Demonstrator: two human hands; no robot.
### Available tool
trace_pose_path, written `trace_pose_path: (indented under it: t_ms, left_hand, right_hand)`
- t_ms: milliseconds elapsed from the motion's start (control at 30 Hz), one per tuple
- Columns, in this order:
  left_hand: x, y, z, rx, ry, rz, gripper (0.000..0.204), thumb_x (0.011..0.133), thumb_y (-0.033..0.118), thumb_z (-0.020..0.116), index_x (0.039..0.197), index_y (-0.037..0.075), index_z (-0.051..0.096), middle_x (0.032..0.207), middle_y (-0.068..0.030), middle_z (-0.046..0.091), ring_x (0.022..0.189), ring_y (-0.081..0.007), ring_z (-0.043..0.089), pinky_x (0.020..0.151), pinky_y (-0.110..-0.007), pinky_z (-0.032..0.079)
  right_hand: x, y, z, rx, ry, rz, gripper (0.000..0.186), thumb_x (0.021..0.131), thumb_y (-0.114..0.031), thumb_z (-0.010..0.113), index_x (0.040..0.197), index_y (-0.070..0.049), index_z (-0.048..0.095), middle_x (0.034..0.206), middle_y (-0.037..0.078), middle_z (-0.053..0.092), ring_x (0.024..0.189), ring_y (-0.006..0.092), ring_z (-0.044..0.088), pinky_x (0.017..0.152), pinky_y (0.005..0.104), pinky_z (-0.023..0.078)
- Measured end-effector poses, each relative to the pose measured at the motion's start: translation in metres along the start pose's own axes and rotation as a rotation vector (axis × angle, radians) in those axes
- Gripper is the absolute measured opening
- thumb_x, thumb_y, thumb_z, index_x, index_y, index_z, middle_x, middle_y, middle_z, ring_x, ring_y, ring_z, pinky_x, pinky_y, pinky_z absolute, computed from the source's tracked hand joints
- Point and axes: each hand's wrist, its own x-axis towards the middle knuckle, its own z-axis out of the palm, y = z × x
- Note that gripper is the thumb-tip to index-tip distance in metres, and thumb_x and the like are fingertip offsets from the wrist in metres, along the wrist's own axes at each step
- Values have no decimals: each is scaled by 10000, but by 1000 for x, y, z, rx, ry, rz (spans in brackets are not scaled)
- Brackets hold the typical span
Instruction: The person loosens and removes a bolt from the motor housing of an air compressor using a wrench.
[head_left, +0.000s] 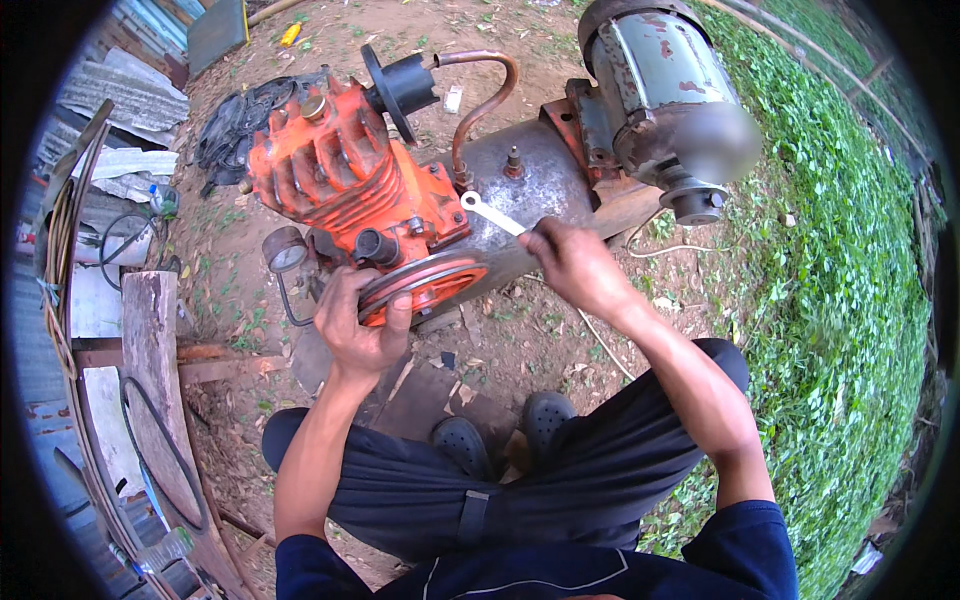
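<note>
Left hand (pixel 360 325) grips the wheel (pixel 440 289) by its rim | right hand (pixel 583 268) clutches the wrench (pixel 497 216), ring end right beside the orange pump (pixel 330 170) | motor (pixel 655 85) up on the tank (pixel 545 185)!

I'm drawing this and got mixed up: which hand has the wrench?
The right hand has the wrench. The left hand has none: it is on the orange wheel instead.

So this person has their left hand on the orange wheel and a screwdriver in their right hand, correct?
Not quite: the head view shows a ring-ended wrench, not a screwdriver, in the right hand. The left hand is indeed on the orange wheel.
</note>
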Motion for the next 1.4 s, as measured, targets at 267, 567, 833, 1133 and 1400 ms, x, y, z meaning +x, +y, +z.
trace_pose_path:
  t_ms: [267, 567, 833, 1133, 1400]
  left_hand:
    - [5, 5, 1, 3, -20, 14, 393, 875, 371, 689, 871, -4, 570, 696, -119, 542, 588, -275, 541, 555, -377, 437]
    - [2, 5, 0, 13, -20, 16, 367, 876, 340, 685, 871, -9, 570, 713, -122, 560, 599, -275, 547, 563, -375, 438]
    - [6, 8, 0, 21, -43, -18, 315, 875, 293, 685, 875, -6, 586, 724, -134, 578, 625, -293, 578, 581, -386, 453]
    - [5, 12, -1, 26, -12, -38, 313, 873, 303, 691, 854, 8, 590, 706, -121, 573, 621, -282, 578, 583, -381, 448]
    - [3, 10, 2, 40, -21, -53, 340, 875, 316, 680, 851, -7, 578, 700, -126, 558, 615, -279, 559, 583, -376, 445]
  right_hand:
    - [-3, -11, 41, 326, -260, 175, 425, 1034, -336, 464, 830, 17, 583, 602, 132, 575, 428, 241, 594, 457, 389, 491]
    - [20, 12, 19, -134, -171, 49, 412, 996, -400, 513, 909, -17, 635, 709, 154, 637, 645, 343, 660, 633, 500, 518]
    - [39, 36, 10, -688, 377, -443, 223, 920, -293, 567, 924, -75, 613, 924, 93, 616, 946, 290, 598, 835, 404, 481]
    - [6, -3, -12, -272, 116, 17, 348, 979, -306, 541, 897, 26, 603, 843, 264, 662, 806, 448, 654, 713, 547, 503]
    - [-13, 7, 39, 389, -288, 173, 344, 1020, -273, 500, 964, 54, 594, 702, 105, 627, 567, 199, 684, 565, 362, 528]
